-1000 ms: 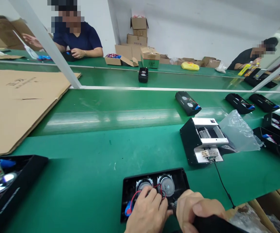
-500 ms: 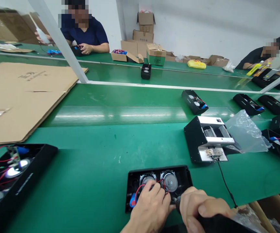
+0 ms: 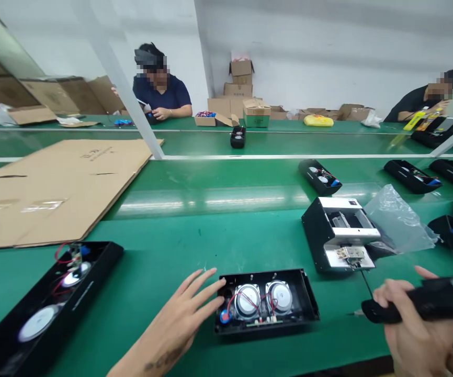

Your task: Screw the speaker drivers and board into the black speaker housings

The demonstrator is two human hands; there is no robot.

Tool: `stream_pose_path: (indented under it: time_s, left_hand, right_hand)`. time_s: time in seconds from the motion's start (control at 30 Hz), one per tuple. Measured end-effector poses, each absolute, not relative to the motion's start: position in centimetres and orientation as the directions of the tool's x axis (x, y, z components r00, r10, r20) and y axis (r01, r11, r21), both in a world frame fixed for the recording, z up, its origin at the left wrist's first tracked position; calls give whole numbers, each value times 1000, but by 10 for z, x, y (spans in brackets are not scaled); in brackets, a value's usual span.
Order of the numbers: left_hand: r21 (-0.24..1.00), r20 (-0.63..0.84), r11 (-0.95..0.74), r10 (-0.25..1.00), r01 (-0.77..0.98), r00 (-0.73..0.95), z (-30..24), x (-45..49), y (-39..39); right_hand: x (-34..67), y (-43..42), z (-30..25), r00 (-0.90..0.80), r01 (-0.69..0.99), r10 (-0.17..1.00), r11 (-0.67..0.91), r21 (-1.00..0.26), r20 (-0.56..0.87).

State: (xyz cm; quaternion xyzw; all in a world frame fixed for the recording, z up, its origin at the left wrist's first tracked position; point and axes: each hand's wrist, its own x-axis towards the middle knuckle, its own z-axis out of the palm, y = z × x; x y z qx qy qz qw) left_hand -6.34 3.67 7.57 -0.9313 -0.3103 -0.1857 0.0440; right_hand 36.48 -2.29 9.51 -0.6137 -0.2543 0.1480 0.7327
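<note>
A black speaker housing (image 3: 308, 309) lies open side up on the green bench in front of me, with two round speaker drivers (image 3: 248, 302) and red wires inside. My left hand (image 3: 185, 309) is open, fingers spread, its fingertips at the left edge of the housing. To the right of it, my right hand (image 3: 415, 324) is closed around a black electric screwdriver (image 3: 438, 301), whose thin bit points left, apart from the housing. Behind stands a black and silver screw feeder (image 3: 316, 235).
A longer speaker housing (image 3: 104, 277) lies at the left. Flat cardboard (image 3: 65, 193) covers the bench behind it. A clear plastic bag (image 3: 399, 220) is beside the screw feeder. Several housings (image 3: 412, 176) lie at the right. Two people sit across the line, beyond a slanted white post (image 3: 138, 110).
My right hand has drawn the screwdriver away to the right. My left hand has left the inside of the housing, moved left and spread its fingers. The view has tilted up.
</note>
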Motion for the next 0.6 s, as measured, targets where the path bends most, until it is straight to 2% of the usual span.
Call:
stream_pose_path:
  time_s: [0.1,0.2,0.27,0.33,0.43,0.5,0.6]
  left_hand:
    - [69,417,-855,493,515,763,72,-59,39]
    - [20,437,-894,410,447,801,72,-54,34]
    - [20,457,-884,424,467,782,65,-54,30]
    - [81,508,-857,475,509,718,52,-55,30]
    - [167,553,-813,546,558,629,37,-47,47]
    - [148,558,-803,550,577,622,36,-36,76]
    - [60,561,-815,506,577,655,45,-15,140]
  right_hand:
    - [384,-17,58,790,268,550,86,-960,270]
    - [382,-22,25,724,473,515,113,-874,459]
    - [368,-32,5,692,553,477,131,-823,542]
    - [348,-42,-12,689,514,520,142,-846,505]
    - [322,-49,-33,609,367,740,55,-929,284]
    - [316,-45,-43,506,353,842,-3,-936,188]
    - [319,-34,-51,339,417,924,20,-909,176]
